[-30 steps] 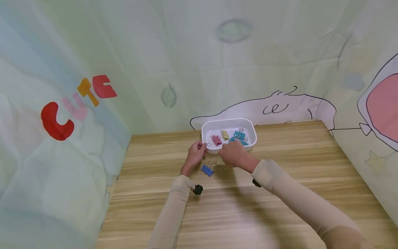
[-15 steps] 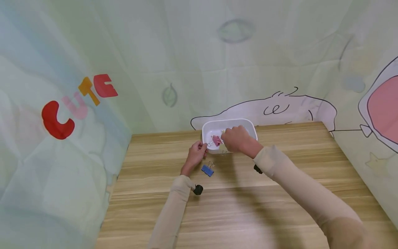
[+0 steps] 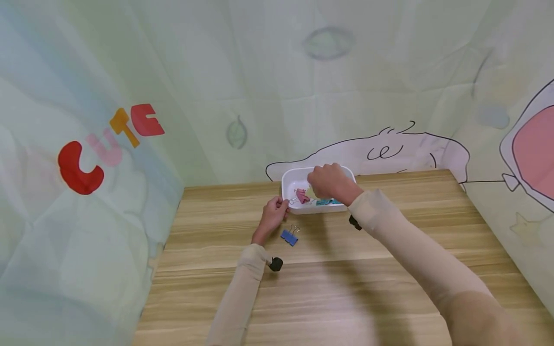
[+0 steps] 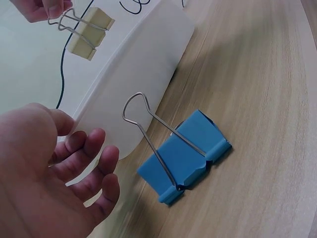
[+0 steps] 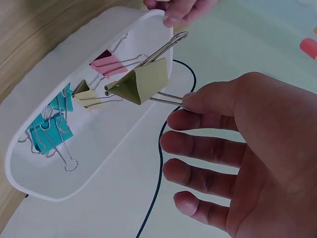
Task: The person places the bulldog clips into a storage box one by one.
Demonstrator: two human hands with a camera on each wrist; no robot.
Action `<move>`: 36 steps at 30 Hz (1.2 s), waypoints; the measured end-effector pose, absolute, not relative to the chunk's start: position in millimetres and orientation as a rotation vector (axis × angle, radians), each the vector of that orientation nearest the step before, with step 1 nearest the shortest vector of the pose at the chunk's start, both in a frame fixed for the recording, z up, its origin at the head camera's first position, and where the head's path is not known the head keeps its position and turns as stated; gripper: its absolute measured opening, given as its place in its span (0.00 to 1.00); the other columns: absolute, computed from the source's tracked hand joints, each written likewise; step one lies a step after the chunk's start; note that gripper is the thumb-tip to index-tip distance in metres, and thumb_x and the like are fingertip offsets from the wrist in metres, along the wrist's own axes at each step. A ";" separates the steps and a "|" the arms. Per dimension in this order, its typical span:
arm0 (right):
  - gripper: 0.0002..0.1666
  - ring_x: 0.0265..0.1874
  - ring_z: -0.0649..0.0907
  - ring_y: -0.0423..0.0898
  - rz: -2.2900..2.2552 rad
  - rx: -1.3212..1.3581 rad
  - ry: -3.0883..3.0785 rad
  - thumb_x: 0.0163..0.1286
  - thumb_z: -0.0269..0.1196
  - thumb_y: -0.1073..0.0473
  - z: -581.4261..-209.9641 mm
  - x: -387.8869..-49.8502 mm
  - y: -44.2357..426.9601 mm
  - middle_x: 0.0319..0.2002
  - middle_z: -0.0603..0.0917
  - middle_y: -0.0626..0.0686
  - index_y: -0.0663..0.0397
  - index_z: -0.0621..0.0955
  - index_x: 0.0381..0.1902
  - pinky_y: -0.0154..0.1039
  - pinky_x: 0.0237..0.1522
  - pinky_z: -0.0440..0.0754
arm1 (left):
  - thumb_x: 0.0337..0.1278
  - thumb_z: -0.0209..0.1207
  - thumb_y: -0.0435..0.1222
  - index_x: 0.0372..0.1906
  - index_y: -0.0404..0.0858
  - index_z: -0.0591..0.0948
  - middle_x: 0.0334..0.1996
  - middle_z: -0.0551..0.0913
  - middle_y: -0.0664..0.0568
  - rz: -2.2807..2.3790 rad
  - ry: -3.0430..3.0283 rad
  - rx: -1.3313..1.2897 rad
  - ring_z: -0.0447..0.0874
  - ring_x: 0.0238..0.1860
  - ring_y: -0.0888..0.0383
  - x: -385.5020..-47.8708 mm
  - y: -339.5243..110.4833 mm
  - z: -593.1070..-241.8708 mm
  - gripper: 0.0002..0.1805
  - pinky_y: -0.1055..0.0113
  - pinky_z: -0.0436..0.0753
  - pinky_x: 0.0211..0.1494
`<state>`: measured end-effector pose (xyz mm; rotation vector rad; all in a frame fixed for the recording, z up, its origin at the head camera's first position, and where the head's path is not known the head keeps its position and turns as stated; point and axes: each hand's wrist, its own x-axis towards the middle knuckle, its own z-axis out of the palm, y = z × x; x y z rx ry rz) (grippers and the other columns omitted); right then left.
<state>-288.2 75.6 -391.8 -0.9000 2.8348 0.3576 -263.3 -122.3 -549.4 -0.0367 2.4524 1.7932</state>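
In the head view, a white plastic box (image 3: 311, 210) stands at the back of the table. My left hand (image 3: 273, 214) holds its near left corner, thumb at the rim and fingers curled against the outer wall. Above the box, my right hand (image 3: 331, 182) pinches a large yellow binder clip (image 5: 143, 82) by one wire handle between thumb and forefinger. Inside lie a pink binder clip (image 5: 110, 65), a smaller yellow binder clip (image 5: 88, 95) and several teal binder clips (image 5: 52, 135). A large blue binder clip (image 4: 185, 151) lies on the table near my left hand.
The wooden table (image 3: 311, 298) extends in front of the box. Behind the box hangs a printed cloth (image 3: 277, 96), close to the table's back edge. Another cloth side with red letters (image 3: 80, 168) rises at the left.
My right hand has risen from the box's front edge and moved back over it, carrying the large yellow binder clip. My left hand and the blue binder clip have stayed in place.
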 end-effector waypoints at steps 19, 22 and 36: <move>0.14 0.24 0.78 0.48 0.246 -0.836 2.851 0.74 0.63 0.57 -379.4 -303.1 74.8 0.33 0.82 0.53 0.57 0.85 0.52 0.37 0.26 0.77 | 0.81 0.52 0.37 0.42 0.32 0.76 0.38 0.84 0.39 1.797 2.463 -0.023 0.84 0.34 0.47 -263.6 -123.1 -550.4 0.12 0.61 0.85 0.39; 0.13 0.25 0.78 0.48 0.229 -0.844 2.859 0.75 0.62 0.56 -379.4 -303.0 74.5 0.32 0.82 0.53 0.57 0.86 0.51 0.37 0.26 0.76 | 0.80 0.52 0.38 0.42 0.32 0.76 0.38 0.85 0.39 1.790 2.465 -0.023 0.84 0.34 0.47 -263.3 -123.3 -549.8 0.12 0.62 0.85 0.39; 0.14 0.27 0.79 0.48 0.131 -0.831 2.838 0.77 0.61 0.53 -384.9 -295.2 77.6 0.32 0.82 0.52 0.56 0.85 0.50 0.37 0.27 0.76 | 0.81 0.52 0.39 0.43 0.32 0.76 0.37 0.83 0.42 1.811 2.449 -0.034 0.84 0.36 0.44 -262.7 -122.3 -549.7 0.12 0.60 0.85 0.40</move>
